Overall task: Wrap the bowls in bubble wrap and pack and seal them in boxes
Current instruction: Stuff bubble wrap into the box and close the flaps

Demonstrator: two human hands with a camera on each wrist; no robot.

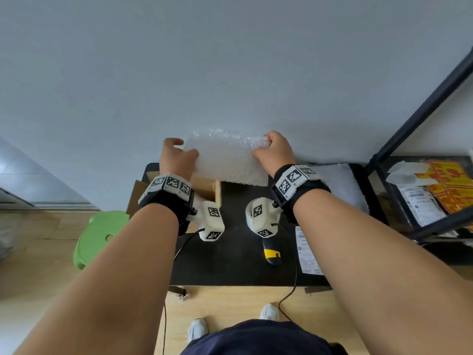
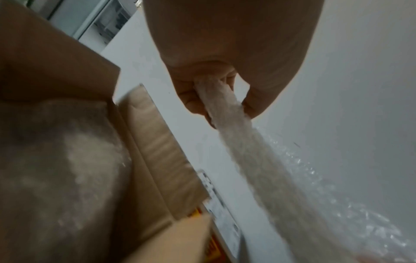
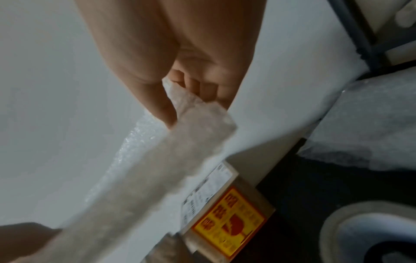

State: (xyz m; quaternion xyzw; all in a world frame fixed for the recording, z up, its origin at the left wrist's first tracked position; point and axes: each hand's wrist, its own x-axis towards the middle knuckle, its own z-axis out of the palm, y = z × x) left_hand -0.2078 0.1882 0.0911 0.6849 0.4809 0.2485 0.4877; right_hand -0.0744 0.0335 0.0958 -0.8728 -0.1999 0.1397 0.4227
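Note:
Both hands hold a sheet of bubble wrap (image 1: 227, 160) up above the black table (image 1: 230, 265). My left hand (image 1: 186, 149) pinches its left edge and my right hand (image 1: 263, 144) pinches its right corner. Each wrist view shows the wrap (image 2: 227, 113) (image 3: 195, 115) caught between thumb and fingers. An open cardboard box (image 1: 204, 188) stands under the left hand, with something pale and bubble-wrapped (image 2: 67, 160) inside. A round, grey-rimmed bowl (image 3: 333, 224) sits on the table at the bottom right of the right wrist view.
The box side carries a yellow fragile sticker (image 3: 227, 222). More bubble wrap (image 1: 340, 180) lies at the table's back right. A black and yellow tool (image 1: 272, 252) and a label sheet (image 1: 307, 252) lie in front. A black shelf frame (image 1: 414, 124) stands to the right, a green stool (image 1: 99, 237) to the left.

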